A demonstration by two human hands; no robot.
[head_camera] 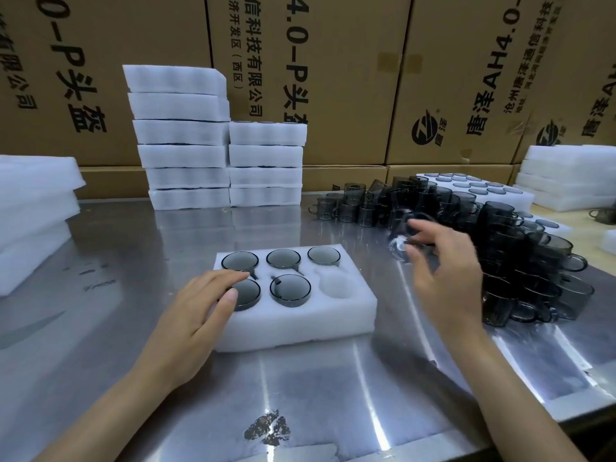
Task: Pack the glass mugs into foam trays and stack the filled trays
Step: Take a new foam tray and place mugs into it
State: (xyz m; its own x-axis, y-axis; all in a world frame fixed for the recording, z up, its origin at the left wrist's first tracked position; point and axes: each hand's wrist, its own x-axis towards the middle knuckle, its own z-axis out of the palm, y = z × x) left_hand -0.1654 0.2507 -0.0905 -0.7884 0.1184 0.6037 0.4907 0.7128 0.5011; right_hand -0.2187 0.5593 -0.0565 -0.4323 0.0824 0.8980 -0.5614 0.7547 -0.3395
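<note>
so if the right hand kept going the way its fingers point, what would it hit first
Probably the blurred glass mug at the right hand's fingertips, on the edge of the loose mug pile; contact is unclear.

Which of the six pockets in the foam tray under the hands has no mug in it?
The front right pocket of the foam tray; the other five each hold a mug.

Steel table [133, 328] bears foam tray [293, 325], tray stacks [186, 161], seemingly loose smoky mugs [520, 248]

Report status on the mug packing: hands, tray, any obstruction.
Left hand flat on foam tray. Right hand holding a blurred mug. Five pockets filled, near-right pocket empty. Nothing blocking it.
</note>
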